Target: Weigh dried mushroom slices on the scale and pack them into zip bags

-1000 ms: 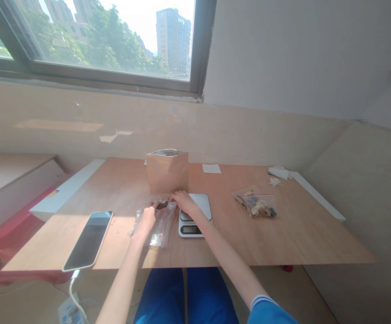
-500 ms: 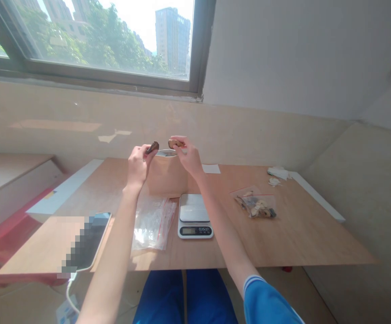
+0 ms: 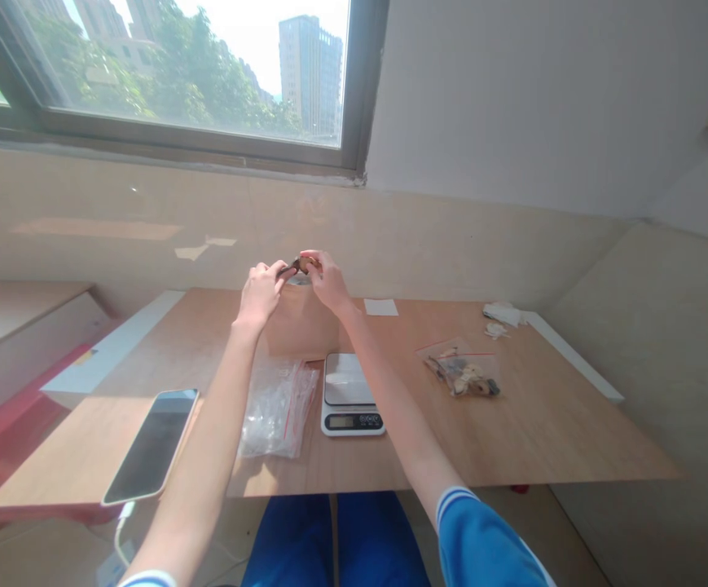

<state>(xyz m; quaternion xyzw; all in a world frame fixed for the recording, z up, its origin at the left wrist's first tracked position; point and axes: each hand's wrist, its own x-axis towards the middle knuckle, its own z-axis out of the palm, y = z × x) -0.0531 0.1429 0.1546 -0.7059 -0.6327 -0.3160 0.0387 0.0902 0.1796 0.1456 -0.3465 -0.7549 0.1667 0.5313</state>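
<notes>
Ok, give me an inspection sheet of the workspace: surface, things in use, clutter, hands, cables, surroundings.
Surface: wooden tabletop, sunlit in patches on the left.
Things in use: brown pouch upright behind the scale, whose display is unreadable; clear plastic bags lie left of the scale; bagged pieces, pale and dark, lie to its right.
Clutter: phone at the near left edge; white paper and pale scraps toward the back.
Hands: left hand and right hand near the pouch's mouth, each pinching a small brown piece; whether the pieces touch is unclear.
Cables: white cable plugged into the phone, hanging below the edge.
Surroundings: window and wall behind the table.
</notes>
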